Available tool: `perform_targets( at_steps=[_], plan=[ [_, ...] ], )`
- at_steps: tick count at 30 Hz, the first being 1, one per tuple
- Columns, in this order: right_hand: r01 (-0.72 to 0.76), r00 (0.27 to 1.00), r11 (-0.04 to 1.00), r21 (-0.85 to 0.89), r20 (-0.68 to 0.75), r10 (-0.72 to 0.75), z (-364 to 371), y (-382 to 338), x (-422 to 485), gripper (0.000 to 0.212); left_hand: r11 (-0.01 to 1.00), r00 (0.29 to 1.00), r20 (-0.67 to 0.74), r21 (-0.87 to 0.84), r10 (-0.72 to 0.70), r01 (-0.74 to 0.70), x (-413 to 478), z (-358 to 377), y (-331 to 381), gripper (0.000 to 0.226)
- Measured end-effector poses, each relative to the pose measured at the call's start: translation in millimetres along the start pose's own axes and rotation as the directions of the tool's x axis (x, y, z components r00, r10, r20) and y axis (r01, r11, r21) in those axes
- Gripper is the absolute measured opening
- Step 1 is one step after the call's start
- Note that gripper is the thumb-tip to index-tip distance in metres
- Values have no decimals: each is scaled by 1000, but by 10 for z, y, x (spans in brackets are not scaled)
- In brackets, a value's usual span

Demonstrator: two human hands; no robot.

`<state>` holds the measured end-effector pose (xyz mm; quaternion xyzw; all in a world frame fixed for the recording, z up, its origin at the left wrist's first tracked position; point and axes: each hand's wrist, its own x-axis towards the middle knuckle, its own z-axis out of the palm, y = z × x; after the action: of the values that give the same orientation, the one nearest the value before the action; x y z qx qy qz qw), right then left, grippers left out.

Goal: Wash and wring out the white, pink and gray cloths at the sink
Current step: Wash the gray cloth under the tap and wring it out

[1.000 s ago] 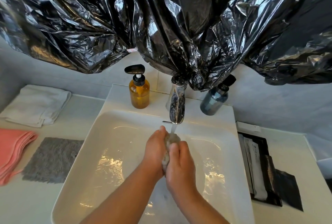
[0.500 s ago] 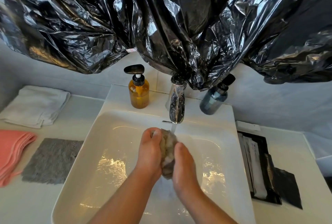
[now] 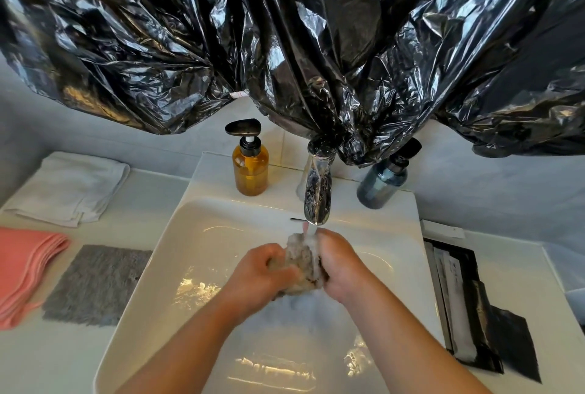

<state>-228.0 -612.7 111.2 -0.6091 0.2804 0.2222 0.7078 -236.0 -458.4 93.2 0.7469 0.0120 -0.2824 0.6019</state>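
Our fingers (image 3: 280, 262) curl tight around a wadded cloth (image 3: 302, 267) at the centre of the frame. The left hand (image 3: 259, 273) and the right hand (image 3: 343, 267) clamp it from either side, holding the bundle directly under the water stream (image 3: 308, 232) that falls from the chrome tap (image 3: 316, 194). Wet and bunched, the cloth reads grey-brown, and we cannot say for certain which of the three colours it is. We keep it low over the white sink (image 3: 190, 235), apparently so that run-off drops into the basin rather than onto the bench (image 3: 63, 359).

Behind the basin, an amber pump bottle (image 3: 250, 169) stands left of the tap and a blue-gray bottle (image 3: 381, 181) stands right of it, both within reach for soap. At the left of the frame a folded white cloth (image 3: 69, 188), a pink cloth (image 3: 25, 267) and a flat gray cloth (image 3: 95, 283) lie side by side on the bench. We judge they are set apart so the pile stays sorted. A black tray (image 3: 459, 298) sits at lower right. Black plastic sheeting (image 3: 285, 45) hangs across the top of the frame.
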Motion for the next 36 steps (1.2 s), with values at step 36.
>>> perform_targets(
  at_steps=[36],
  plan=[
    [190, 835, 973, -128, -500, -228, 115, -22, 404, 22, 895, 987, -155, -445, -32, -41, 32, 588, -16, 23]
  ],
)
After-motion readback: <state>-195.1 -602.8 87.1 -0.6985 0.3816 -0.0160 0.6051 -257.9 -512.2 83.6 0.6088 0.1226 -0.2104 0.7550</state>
